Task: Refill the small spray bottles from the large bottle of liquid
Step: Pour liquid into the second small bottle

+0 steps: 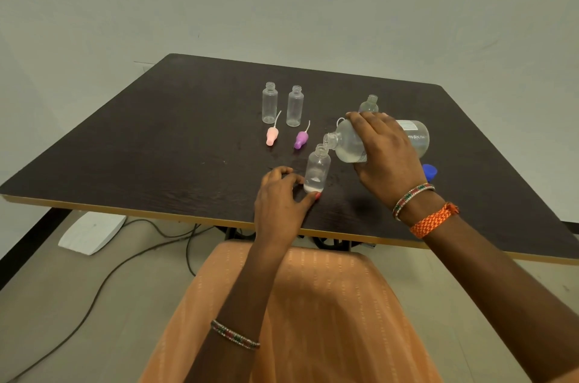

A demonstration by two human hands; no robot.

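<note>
My right hand [383,150] grips the large clear bottle [347,146], tipped on its side with its open neck over the mouth of a small clear bottle [317,167]. That small bottle stands upright with a little liquid at its bottom. My left hand [280,197] pinches its base between thumb and fingers. Two more small open bottles [269,102] [294,105] stand empty at the back. A third small bottle [369,104] shows behind my right hand. A pink spray cap [272,135] and a purple spray cap [301,138] lie on the dark table [156,147].
A blue cap [430,172] lies on the table to the right of my right wrist. The table's front edge runs just below my left hand. Under it are cables and a white pedal-like object [91,232] on the floor.
</note>
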